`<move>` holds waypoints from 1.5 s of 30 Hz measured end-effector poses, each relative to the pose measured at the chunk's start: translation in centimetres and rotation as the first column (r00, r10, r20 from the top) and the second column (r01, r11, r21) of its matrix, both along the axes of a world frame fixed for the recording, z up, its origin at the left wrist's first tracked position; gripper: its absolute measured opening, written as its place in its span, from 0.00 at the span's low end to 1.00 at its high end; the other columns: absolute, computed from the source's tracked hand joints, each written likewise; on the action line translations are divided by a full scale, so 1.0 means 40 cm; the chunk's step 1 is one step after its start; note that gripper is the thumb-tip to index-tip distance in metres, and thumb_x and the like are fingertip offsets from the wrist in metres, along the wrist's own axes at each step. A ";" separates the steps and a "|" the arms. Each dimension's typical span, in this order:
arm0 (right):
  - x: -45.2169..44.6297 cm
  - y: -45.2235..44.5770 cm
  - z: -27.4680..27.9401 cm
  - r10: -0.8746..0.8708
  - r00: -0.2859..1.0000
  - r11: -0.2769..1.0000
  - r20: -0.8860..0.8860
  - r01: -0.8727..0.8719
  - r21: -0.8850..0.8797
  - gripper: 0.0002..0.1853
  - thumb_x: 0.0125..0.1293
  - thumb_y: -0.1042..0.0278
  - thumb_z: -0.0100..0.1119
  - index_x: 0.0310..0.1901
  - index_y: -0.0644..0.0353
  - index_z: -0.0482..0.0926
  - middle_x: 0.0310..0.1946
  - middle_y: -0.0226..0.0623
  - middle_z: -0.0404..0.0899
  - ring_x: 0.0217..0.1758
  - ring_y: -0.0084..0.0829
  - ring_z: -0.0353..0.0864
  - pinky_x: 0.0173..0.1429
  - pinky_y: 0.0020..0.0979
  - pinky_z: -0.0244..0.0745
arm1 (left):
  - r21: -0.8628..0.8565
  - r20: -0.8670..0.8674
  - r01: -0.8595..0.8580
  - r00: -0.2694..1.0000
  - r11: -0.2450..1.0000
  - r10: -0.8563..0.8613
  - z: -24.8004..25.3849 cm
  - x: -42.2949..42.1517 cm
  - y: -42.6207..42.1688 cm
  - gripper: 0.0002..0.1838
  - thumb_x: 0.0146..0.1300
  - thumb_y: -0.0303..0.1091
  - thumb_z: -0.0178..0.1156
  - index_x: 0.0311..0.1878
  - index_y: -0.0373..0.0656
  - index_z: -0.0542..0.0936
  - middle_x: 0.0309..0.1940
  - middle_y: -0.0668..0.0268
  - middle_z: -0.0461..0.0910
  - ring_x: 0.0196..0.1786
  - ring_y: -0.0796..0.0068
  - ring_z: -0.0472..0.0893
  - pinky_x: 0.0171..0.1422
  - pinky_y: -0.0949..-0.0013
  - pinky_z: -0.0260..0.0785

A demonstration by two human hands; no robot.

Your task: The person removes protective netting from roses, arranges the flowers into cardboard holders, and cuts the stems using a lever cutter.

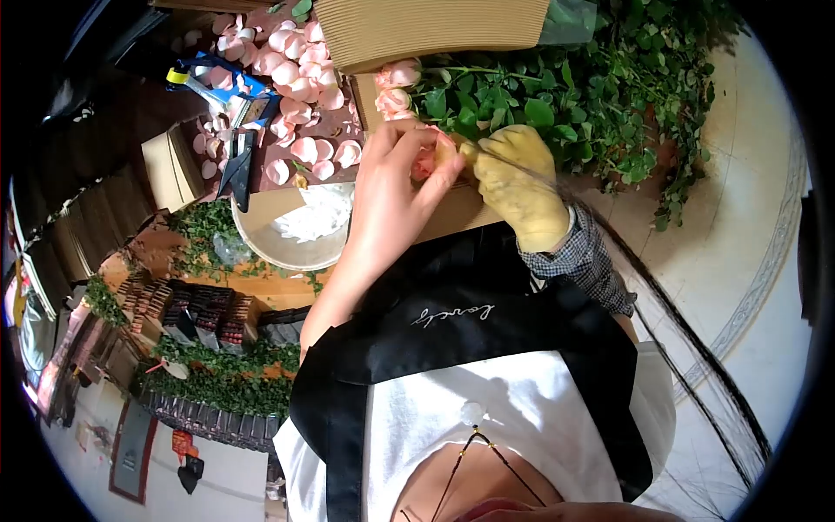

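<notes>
My left hand (pixel 396 178), bare, is closed around the head of a pink rose (pixel 424 165), thumb and fingers on its petals. My right hand (pixel 522 178), in a yellow glove, is closed beside the flower at its stem end; the stem itself is mostly hidden by the glove. Just beyond my hands, more pink roses (pixel 397 87) lie with their heads on cardboard. Their green leafy stems (pixel 539 100) stretch away to the right.
Loose pink petals (pixel 300 78) cover the table to the left, around a blue-and-black tool (pixel 239 143). A round bowl (pixel 252 239) holds white pieces. Corrugated cardboard (pixel 435 35) stands at the back. Leafy bundles and dark-wrapped stacks (pixel 213 317) stand at lower left.
</notes>
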State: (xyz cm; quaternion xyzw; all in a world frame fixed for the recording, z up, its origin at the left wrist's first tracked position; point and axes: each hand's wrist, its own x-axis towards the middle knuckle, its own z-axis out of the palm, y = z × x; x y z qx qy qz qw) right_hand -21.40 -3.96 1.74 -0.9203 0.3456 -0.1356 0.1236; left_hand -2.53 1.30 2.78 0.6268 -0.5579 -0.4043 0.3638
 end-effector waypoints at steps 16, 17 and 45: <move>0.009 0.002 0.000 -0.026 0.999 1.000 -0.032 0.027 0.015 0.02 0.58 0.66 0.60 0.32 0.51 0.79 0.22 0.29 0.78 0.31 0.33 0.80 0.39 0.38 0.73 | -0.357 0.264 0.137 0.964 0.924 -0.041 0.026 0.001 0.020 0.12 0.42 0.24 0.72 0.34 0.41 0.85 0.64 0.53 0.73 0.65 0.47 0.71 0.68 0.49 0.64; 0.011 0.000 0.002 -0.022 0.999 1.000 -0.034 0.022 0.013 0.02 0.58 0.66 0.60 0.32 0.51 0.79 0.22 0.29 0.78 0.31 0.33 0.80 0.39 0.38 0.73 | -0.370 0.345 0.051 0.935 0.928 0.086 0.019 0.030 0.037 0.12 0.47 0.26 0.73 0.37 0.41 0.84 0.64 0.50 0.71 0.65 0.46 0.70 0.67 0.49 0.64; 0.027 0.014 0.022 -0.151 0.980 0.981 -0.126 0.164 0.099 0.13 0.52 0.68 0.69 0.39 0.52 0.77 0.28 0.33 0.80 0.35 0.41 0.80 0.42 0.43 0.74 | -0.171 0.118 -0.082 0.988 0.982 0.103 -0.035 -0.008 0.062 0.06 0.58 0.31 0.72 0.35 0.41 0.84 0.28 0.62 0.79 0.31 0.59 0.80 0.37 0.60 0.72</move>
